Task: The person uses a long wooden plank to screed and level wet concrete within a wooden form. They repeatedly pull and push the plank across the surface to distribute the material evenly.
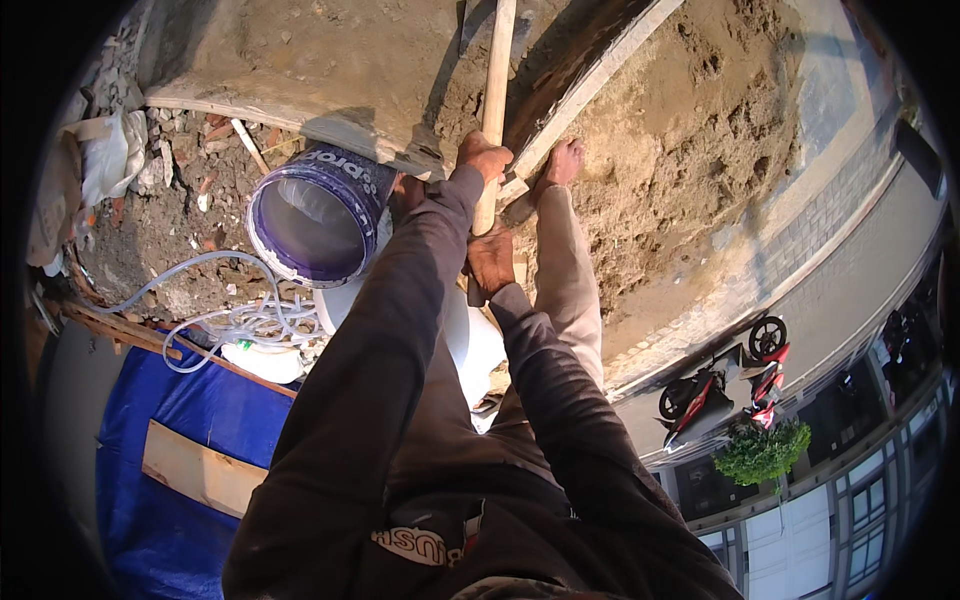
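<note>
A long, pale wooden tool handle (497,75) runs from the top edge down toward me. My left hand (483,157) is wrapped round it partway along. Lower down, at the handle's near end, my right hand (491,262) is closed, its fingers partly in shadow. The working end of the tool is at or beyond the top edge, and I cannot make out its kind. Under the handle lies wet grey-brown mortar or sand (300,50). Left of my left forearm stands a purple bucket (262,225), its open mouth toward me, with greyish liquid inside.
My bare foot (562,165) stands by a wooden plank (600,85) edging a sand heap (690,170). Rubble (190,190), a coiled clear hose (270,325) and a blue tarp (190,400) lie left. A red-and-black motorbike (725,385) is parked at right.
</note>
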`<state>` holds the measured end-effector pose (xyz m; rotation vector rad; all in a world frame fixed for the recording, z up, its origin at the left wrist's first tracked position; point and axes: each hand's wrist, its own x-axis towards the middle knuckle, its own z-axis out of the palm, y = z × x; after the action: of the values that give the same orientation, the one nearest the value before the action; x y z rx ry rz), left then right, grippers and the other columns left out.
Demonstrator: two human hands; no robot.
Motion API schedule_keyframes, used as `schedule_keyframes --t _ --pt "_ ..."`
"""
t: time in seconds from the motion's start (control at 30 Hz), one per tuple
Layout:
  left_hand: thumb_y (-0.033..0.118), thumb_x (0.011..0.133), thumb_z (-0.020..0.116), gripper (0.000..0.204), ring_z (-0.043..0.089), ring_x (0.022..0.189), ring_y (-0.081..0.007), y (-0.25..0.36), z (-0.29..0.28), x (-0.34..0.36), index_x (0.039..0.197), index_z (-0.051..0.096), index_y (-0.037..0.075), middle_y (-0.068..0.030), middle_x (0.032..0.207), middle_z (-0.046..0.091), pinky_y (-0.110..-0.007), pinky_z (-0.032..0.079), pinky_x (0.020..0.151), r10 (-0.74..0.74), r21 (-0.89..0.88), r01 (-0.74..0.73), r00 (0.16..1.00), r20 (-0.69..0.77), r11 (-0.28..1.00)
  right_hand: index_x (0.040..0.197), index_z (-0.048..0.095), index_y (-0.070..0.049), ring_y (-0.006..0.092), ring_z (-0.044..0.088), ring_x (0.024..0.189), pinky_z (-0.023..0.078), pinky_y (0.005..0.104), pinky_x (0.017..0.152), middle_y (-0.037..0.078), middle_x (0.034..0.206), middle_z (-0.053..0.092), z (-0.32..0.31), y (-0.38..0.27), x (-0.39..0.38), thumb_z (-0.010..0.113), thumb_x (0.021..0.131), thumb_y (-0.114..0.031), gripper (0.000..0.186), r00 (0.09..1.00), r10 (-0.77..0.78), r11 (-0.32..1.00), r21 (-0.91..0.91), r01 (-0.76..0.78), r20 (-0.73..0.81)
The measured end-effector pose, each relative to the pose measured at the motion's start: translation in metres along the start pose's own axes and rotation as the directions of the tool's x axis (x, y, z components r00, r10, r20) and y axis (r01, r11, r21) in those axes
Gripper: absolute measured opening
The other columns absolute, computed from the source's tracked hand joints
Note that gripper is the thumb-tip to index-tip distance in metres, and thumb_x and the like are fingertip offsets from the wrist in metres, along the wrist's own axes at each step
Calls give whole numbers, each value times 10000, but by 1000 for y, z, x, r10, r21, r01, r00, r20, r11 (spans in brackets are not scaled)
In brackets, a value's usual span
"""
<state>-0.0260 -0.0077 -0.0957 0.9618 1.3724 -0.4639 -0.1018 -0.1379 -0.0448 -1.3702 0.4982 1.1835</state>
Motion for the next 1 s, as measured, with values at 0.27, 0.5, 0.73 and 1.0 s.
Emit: schedule_keyframes --t 0.27,0.5,0.73,1.0 --pt "64 708 623 184 559 472 -237 -56 -41 -46 843 555 -42 -118 653 556 -431 490 432 -262 -55 267 961 90 962 940 480 -65 121 455 428 394 280 378 24 606 497 41 -18 -91 582 675 71 314 950 283 918 -247 -309 -134" --pt "76 694 650 146 569 469 -250 -62 -46 -72 748 572 -34 -129 631 568 -403 517 440 -222 -17 225 968 115 974 873 454 -47 137 451 396 390 277 350 43 585 495 46 -24 -121 610 667 66 282 930 347 919 -157 -363 -118" --pt "32 650 656 159 601 480 -269 -53 -60 -94 755 590 -69 -162 648 602 -399 522 421 -184 57 176 966 182 983 843 517 -13 175 511 457 439 330 422 69 622 524 62 -13 -142 581 695 89 191 935 333 943 23 -333 -122" --pt "130 692 715 274 575 571 -226 -15 -91 -116 880 572 -8 -119 703 549 -414 532 510 -206 16 217 895 395 976 866 490 -34 165 465 428 411 321 382 61 622 487 115 -95 -170 625 690 90 254 860 504 863 73 -499 -77"
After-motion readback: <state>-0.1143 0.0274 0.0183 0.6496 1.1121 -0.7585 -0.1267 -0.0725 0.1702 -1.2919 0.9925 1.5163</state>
